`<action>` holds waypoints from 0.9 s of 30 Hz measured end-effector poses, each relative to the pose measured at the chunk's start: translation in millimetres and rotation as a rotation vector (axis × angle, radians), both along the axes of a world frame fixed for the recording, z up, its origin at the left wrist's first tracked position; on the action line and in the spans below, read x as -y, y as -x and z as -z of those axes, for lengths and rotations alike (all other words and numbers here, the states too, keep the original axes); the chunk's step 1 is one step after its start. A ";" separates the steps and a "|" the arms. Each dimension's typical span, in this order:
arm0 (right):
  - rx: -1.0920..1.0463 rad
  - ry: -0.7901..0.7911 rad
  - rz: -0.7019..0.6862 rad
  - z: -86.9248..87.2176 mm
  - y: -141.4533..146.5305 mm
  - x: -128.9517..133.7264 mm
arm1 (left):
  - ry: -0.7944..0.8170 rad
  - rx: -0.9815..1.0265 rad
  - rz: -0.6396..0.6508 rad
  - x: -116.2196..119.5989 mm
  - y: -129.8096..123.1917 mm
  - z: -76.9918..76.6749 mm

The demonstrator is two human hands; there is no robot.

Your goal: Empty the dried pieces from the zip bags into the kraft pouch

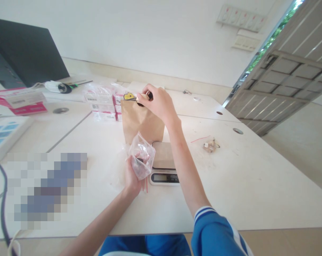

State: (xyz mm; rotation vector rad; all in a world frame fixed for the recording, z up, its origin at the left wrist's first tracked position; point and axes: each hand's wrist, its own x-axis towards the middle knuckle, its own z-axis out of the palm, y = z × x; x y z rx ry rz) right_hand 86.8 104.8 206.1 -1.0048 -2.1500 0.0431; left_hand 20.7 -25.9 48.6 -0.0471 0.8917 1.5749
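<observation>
Left grip point(132, 177) clasps a clear plastic bag point(145, 166); right grip point(158, 102) curls over a paper bag point(141, 124), its hold unclear.

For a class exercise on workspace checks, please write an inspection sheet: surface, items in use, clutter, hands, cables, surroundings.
Surface: white tabletop with round openings.
Items in use: upright brown paper bag; clear plastic bag; flat white digital scale, display unreadable.
Clutter: pink-and-white rectangular boxes at left; small clear plastic packet at right.
Hands: left hand holds the clear plastic bag; right hand is at the brown paper bag's top, grip unclear.
Cables: dark curved cable at left edge.
Surroundings: white wall; slatted grey metal door at right.
</observation>
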 end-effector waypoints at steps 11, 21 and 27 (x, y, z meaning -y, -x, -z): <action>-0.025 0.005 0.067 4.5 6.4 -10.8 | 0.012 -0.002 0.004 0.8 -0.4 -6.0; -0.124 0.119 0.011 6.4 7.3 -6.5 | -0.002 -0.004 0.005 -0.8 1.1 -1.9; -0.165 0.286 -0.102 -5.4 5.3 -9.0 | -0.006 -0.001 0.001 -1.0 0.7 -1.3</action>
